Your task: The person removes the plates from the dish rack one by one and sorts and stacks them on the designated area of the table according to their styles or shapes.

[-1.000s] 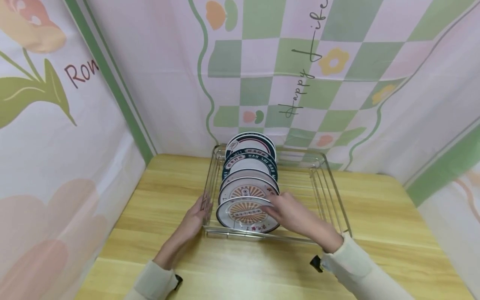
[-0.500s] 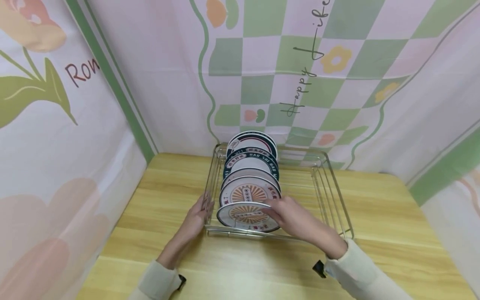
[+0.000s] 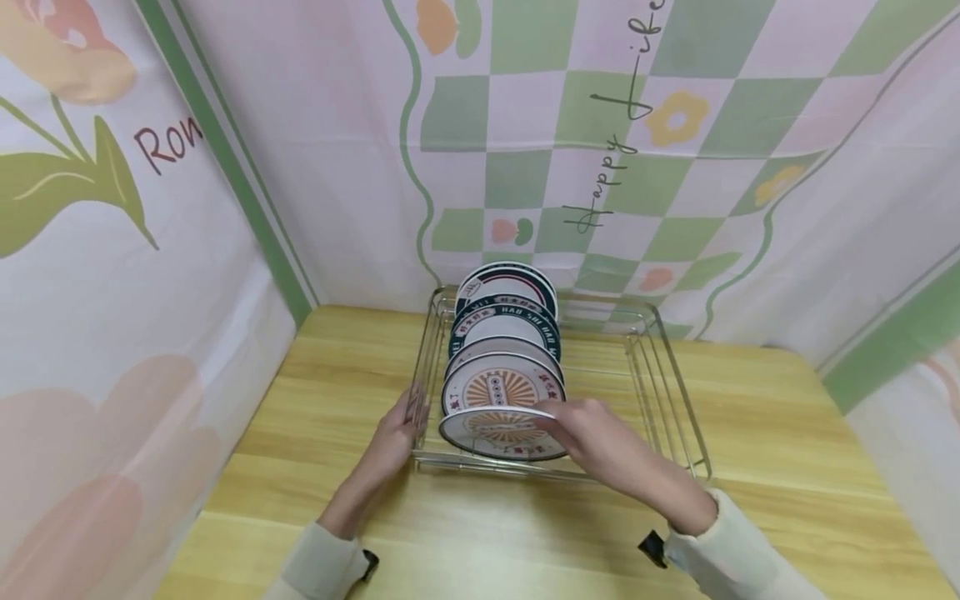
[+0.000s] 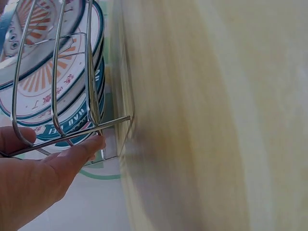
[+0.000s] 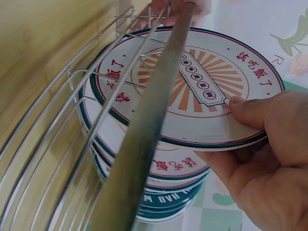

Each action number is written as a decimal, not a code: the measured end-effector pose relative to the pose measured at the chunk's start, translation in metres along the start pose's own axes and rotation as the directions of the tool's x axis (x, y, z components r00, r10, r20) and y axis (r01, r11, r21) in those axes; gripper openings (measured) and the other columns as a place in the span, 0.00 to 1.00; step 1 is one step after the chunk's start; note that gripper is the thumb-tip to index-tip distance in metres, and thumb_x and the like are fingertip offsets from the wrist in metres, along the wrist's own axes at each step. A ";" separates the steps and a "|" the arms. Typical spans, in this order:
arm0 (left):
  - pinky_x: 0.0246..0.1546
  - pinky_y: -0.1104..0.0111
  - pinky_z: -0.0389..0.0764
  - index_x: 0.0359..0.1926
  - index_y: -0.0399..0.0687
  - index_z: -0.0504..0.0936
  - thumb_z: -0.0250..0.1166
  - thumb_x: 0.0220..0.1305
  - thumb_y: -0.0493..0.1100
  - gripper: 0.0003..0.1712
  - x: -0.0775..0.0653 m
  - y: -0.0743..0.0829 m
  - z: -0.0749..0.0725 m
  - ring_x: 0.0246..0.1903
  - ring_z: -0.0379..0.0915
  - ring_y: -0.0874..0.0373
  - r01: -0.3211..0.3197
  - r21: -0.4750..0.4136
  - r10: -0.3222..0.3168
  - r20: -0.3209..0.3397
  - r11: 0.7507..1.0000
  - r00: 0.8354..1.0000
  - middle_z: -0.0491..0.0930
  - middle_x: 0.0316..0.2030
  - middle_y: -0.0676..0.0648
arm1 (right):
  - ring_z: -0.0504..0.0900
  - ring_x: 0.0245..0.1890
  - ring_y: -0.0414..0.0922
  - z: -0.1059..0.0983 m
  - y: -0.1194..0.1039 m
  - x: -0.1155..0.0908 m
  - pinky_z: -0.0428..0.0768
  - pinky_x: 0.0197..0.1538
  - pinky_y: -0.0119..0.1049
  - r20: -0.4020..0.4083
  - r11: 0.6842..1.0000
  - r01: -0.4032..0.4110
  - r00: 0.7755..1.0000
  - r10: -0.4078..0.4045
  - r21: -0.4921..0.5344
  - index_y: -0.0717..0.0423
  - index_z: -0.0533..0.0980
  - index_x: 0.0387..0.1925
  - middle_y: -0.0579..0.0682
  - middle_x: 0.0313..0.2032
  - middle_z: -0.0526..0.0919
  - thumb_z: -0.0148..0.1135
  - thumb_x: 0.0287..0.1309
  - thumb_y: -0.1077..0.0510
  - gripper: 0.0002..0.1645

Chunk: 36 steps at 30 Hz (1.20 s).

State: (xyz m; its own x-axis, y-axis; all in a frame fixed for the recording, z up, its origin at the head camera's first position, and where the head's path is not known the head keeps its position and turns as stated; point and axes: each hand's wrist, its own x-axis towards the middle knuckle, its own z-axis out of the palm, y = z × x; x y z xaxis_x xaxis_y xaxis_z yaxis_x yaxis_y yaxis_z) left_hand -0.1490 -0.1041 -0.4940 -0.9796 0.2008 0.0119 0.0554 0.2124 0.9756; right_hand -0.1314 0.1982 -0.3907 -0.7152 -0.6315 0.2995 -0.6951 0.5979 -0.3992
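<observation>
My right hand (image 3: 611, 442) pinches the right edge of the front plate (image 3: 498, 435), thumb on its printed face and fingers behind. This plate (image 5: 211, 72) is white with a dark rim, an orange sunburst and red characters; it leans well back inside the wire dish rack (image 3: 678, 400). Behind it stands a row of several plates, first a matching sunburst plate (image 3: 468, 383), then green-banded ones (image 3: 551, 329) toward the back. At the rack's left side, my left hand (image 3: 390, 437) grips the wire frame; in the left wrist view its thumb and fingers (image 4: 82, 151) wrap the lower bar.
The rack rests on a light wood table (image 3: 337, 358), close to the back wall covering (image 3: 525, 108) with its green checks. A second printed covering (image 3: 150, 333) borders the table's left side. The rack's right half shows bare wires.
The front plate has tipped further, its upper edge lowered toward me and away from the plate behind, with my right hand still pinching it. My left hand keeps its grip on the rack.
</observation>
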 end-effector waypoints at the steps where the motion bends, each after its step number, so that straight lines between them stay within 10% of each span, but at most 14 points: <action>1: 0.78 0.46 0.57 0.81 0.26 0.47 0.48 0.71 0.27 0.41 0.000 0.000 0.000 0.78 0.53 0.32 -0.006 0.001 0.006 0.000 1.000 1.000 0.52 0.79 0.27 | 0.73 0.24 0.29 -0.002 -0.001 -0.001 0.80 0.27 0.29 -0.011 1.000 0.006 1.000 -0.006 -0.001 0.56 0.85 0.40 0.41 0.25 0.83 0.62 0.72 0.66 0.07; 15: 0.78 0.47 0.58 0.82 0.28 0.46 0.49 0.71 0.27 0.42 -0.001 0.001 0.000 0.77 0.55 0.32 0.007 0.014 -0.007 0.011 1.000 1.000 0.53 0.80 0.28 | 0.92 0.41 0.43 -0.029 0.001 -0.017 0.92 0.41 0.39 -0.146 0.997 0.063 0.987 -0.069 -0.046 0.54 0.87 0.49 0.46 0.42 0.93 0.64 0.67 0.70 0.14; 22: 0.78 0.46 0.58 0.82 0.30 0.48 0.49 0.72 0.29 0.41 -0.002 0.003 -0.002 0.78 0.56 0.33 0.008 0.041 -0.008 0.001 0.999 1.000 0.55 0.79 0.29 | 0.89 0.31 0.37 -0.055 0.007 -0.025 0.87 0.33 0.27 -0.184 0.995 0.080 0.979 -0.090 -0.063 0.56 0.86 0.51 0.47 0.38 0.93 0.66 0.63 0.72 0.18; 29: 0.77 0.44 0.60 0.82 0.31 0.48 0.49 0.69 0.28 0.42 -0.002 0.004 -0.002 0.77 0.57 0.32 0.010 0.042 -0.010 0.002 0.999 1.000 0.56 0.79 0.29 | 0.81 0.18 0.31 -0.079 0.022 -0.037 0.77 0.18 0.21 -0.210 0.996 -0.059 0.975 0.072 0.067 0.68 0.84 0.52 0.50 0.28 0.90 0.65 0.65 0.73 0.14; 36: 0.78 0.44 0.58 0.82 0.30 0.48 0.49 0.70 0.28 0.42 -0.002 0.001 -0.001 0.77 0.57 0.32 0.010 0.039 -0.011 0.007 0.999 1.000 0.56 0.79 0.28 | 0.73 0.15 0.33 -0.111 0.041 -0.050 0.72 0.14 0.28 -0.268 0.948 -0.311 0.909 0.318 0.069 0.67 0.84 0.41 0.48 0.21 0.85 0.62 0.73 0.62 0.10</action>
State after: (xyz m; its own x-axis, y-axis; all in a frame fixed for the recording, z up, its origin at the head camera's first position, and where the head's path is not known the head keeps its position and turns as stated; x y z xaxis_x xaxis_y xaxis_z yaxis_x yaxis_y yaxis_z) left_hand -0.1471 -0.1053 -0.4923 -0.9788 0.2048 0.0002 0.0528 0.2512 0.9665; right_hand -0.1321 0.3091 -0.3257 -0.8910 -0.2519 0.3778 -0.4315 0.7288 -0.5317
